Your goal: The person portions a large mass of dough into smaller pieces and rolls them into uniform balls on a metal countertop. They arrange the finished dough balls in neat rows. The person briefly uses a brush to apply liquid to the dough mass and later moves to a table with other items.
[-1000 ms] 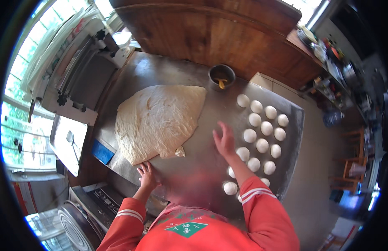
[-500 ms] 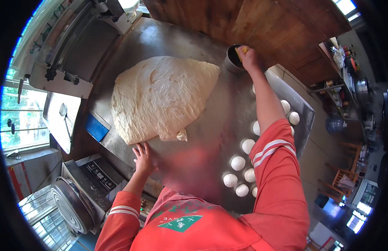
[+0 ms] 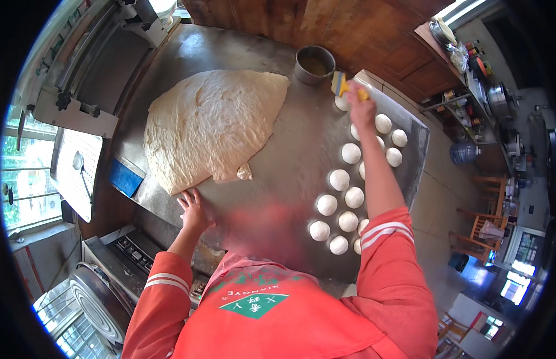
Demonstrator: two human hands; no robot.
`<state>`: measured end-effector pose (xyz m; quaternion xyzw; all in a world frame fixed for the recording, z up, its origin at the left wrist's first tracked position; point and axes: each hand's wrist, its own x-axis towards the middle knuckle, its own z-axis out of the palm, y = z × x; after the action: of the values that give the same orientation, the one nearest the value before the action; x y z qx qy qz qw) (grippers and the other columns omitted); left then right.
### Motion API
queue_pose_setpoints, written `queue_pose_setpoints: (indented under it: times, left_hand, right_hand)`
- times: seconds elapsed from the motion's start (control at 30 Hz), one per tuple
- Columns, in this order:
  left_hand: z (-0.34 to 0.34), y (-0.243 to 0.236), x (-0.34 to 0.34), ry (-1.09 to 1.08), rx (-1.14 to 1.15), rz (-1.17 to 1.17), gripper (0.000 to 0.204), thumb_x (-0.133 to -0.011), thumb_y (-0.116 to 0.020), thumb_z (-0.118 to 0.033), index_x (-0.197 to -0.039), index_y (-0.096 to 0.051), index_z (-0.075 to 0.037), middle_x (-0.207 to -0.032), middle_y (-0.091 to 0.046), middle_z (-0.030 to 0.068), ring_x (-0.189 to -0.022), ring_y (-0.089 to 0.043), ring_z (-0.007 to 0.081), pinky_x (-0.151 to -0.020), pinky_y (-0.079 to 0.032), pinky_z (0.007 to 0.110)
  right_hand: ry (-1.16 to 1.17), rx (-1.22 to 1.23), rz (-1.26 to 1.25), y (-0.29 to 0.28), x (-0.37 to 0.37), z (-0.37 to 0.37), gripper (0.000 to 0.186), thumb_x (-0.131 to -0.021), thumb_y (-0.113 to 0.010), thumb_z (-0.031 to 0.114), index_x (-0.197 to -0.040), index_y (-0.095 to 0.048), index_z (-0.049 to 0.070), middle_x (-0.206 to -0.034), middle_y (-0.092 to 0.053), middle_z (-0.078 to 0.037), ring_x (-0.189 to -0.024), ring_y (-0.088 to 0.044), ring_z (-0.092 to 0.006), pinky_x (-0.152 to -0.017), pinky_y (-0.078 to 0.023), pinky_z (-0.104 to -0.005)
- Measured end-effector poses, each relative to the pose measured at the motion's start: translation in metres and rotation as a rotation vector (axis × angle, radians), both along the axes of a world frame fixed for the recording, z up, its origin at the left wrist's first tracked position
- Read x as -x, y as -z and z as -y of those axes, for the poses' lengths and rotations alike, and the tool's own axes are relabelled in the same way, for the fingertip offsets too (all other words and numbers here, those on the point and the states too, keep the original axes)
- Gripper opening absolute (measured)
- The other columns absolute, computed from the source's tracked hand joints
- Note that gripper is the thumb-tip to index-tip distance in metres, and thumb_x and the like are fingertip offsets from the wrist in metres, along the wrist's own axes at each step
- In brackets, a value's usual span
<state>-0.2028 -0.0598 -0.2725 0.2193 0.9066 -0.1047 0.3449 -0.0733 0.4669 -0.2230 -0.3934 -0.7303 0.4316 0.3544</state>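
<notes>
Wooden chairs [image 3: 476, 227] and a bluish, probably plastic jug [image 3: 464, 152] at right, a ladle [image 3: 78, 160] on a white tray [image 3: 68, 186] at left.

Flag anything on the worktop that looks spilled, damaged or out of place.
Only one small oddity: a ragged lump of dough juts from the near edge of the large dough slab, breaking its outline; whether it is attached, I cannot tell. No spill or damage stands out, and the visible dough balls look whole.
</notes>
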Motion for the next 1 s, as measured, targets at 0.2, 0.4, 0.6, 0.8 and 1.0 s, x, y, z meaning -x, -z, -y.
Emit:
queue_pose_setpoints:
  times: [0.2, 0.4, 0.6, 0.8, 1.0]
  left_hand:
    - [0.01, 0.006, -0.007, -0.025, 0.003, -0.008, 0.144, -0.051, -0.095, -0.034, -0.155, 0.001, -0.008, -0.157, 0.005, 0.0314, -0.142, -0.011, 0.0554, -0.098, -0.047, 0.058]
    - [0.012, 0.0, -0.002, 0.03, -0.013, -0.009, 0.147, -0.048, -0.095, -0.039, -0.154, 0.001, -0.006, -0.155, 0.0, 0.0344, -0.142, -0.012, 0.0544, -0.103, -0.042, 0.059]
    - [0.038, -0.008, 0.013, 0.286, -0.094, -0.024, 0.144, -0.052, -0.092, -0.048, -0.154, 0.001, -0.008, -0.156, -0.002, 0.032, -0.145, -0.008, 0.0488, -0.102, -0.036, 0.067]
    - [0.056, -0.015, 0.02, 0.409, -0.029, 0.04, 0.143, -0.054, -0.09, -0.052, -0.155, 0.003, -0.01, -0.158, 0.004, 0.0288, -0.147, -0.002, 0.0446, -0.101, -0.034, 0.071]
    - [0.053, -0.022, 0.018, 0.415, -0.015, 0.045, 0.143, -0.056, -0.09, -0.05, -0.155, 0.005, -0.01, -0.158, 0.004, 0.028, -0.147, -0.002, 0.0447, -0.101, -0.033, 0.072]
  right_hand:
    - [-0.245, 0.064, 0.267, 0.027, -0.067, 0.193, 0.017, -0.094, -0.058, 0.016, -0.105, -0.059, 0.005, -0.094, -0.066, -0.016, -0.089, -0.061, -0.0343, -0.081, -0.05, -0.0407]
    - [-0.447, -0.335, 0.344, 0.034, -0.089, 0.409, 0.019, -0.087, -0.07, 0.016, -0.102, -0.064, 0.008, -0.106, -0.058, -0.012, -0.098, -0.058, -0.0317, -0.081, -0.051, -0.0397]
    - [-0.281, 0.168, -0.039, 0.019, -0.06, 0.466, 0.01, -0.089, -0.068, 0.014, -0.097, -0.069, 0.007, -0.088, -0.066, -0.012, -0.081, -0.064, -0.0279, -0.075, -0.051, -0.0363]
    - [0.22, 0.28, 0.117, 0.061, -0.189, 0.426, 0.011, -0.089, -0.063, 0.006, -0.098, -0.069, 0.006, -0.09, -0.07, -0.006, -0.076, -0.064, -0.0164, -0.071, -0.053, -0.0328]
    - [0.364, -0.238, 0.274, 0.041, -0.165, 0.392, 0.01, -0.085, -0.065, 0.007, -0.094, -0.066, 0.009, -0.096, -0.066, -0.012, -0.092, -0.063, -0.031, -0.08, -0.051, -0.0405]
